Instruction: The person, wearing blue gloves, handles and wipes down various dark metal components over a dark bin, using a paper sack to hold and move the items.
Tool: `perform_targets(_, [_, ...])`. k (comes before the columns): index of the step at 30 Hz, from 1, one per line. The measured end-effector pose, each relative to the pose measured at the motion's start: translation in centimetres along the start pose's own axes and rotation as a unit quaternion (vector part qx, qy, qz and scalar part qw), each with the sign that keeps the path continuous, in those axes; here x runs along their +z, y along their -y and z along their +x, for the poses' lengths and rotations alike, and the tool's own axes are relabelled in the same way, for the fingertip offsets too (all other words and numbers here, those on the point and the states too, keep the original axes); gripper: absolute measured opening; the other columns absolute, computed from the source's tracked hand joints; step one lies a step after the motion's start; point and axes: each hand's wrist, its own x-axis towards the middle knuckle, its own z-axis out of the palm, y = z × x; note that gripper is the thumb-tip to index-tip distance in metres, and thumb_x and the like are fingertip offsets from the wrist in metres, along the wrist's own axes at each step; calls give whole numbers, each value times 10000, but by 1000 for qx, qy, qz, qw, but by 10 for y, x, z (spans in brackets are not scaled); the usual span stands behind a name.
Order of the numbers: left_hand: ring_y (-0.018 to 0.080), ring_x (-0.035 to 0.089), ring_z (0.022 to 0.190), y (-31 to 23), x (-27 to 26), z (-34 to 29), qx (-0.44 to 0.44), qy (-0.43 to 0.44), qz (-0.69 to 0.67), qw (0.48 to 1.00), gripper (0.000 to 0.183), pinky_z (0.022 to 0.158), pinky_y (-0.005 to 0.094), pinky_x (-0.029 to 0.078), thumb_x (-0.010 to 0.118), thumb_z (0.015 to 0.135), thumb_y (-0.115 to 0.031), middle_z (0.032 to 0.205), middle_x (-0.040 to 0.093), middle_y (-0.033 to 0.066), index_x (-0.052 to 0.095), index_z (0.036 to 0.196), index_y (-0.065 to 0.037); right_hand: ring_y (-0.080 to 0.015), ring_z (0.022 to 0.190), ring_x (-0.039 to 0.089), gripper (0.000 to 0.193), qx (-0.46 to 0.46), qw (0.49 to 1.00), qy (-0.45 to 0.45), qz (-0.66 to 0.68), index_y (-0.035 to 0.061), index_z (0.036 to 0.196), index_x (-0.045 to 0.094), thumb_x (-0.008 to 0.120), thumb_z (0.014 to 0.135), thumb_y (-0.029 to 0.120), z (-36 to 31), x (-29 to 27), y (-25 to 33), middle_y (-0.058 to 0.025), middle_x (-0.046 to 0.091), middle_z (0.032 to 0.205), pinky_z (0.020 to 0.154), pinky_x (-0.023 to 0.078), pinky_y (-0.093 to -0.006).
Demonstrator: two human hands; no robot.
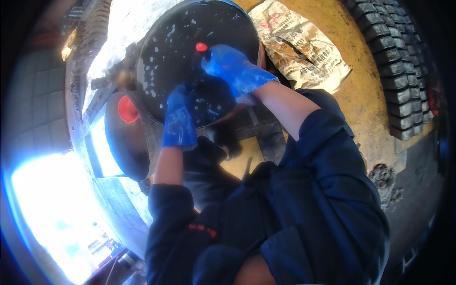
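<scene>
Both my hands wear blue gloves over a large round black vessel or disc (166, 52), its dark face spotted with pale flecks. My right hand (228, 66) is over its right half with the fingers curled. A small bright red rounded end (201, 47) shows at those fingertips; the rest of that thing is hidden. Lower on the same dark face, my left hand (179, 107) reaches in near the front rim. Its fingertips are dim and blurred, so I cannot make out their grip.
A second round dark piece (128, 142) with a red round patch (128, 109) stands to the left. At the back right lies a torn, crumpled paper sack (308, 52) on a yellow surface (365, 90). A thick-treaded black tyre (394, 71) is at the far right.
</scene>
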Motion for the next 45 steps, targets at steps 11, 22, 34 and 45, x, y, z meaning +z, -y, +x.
perform_targets(11, [203,696,1044,44,41,23,18,4,-170,985,369,923,352,563,722,930,-32,1160,745,81,698,1296,-77,-357,1046,721,372,62,989,13,-131,152,1133,764,661,907,429,0,1,-6,-136,760,1087,925,553,-476])
perform_targets(22, [201,731,870,15,17,-6,-64,18,-499,864,343,710,324,605,736,924,-33,1086,753,110,697,1265,-30,-319,941,728,382,-40,996,7,-75,109,1061,753,592,969,443,-6,13,13,-155,750,945,901,566,-438])
perform_targets(34, [231,705,985,1,13,-5,-142,-4,-616,775,265,880,343,585,679,974,-79,1112,744,130,714,1230,-20,-345,1011,721,441,39,995,3,-89,109,1122,756,609,945,486,10,24,1,-181,749,1041,929,560,-441])
perform_targets(45, [234,709,899,46,23,12,-266,137,-510,806,302,813,332,556,648,990,-247,1015,758,135,750,1174,-30,-336,991,721,336,-79,995,-27,-59,161,1116,741,635,937,424,13,66,10,-125,754,1066,906,575,-446])
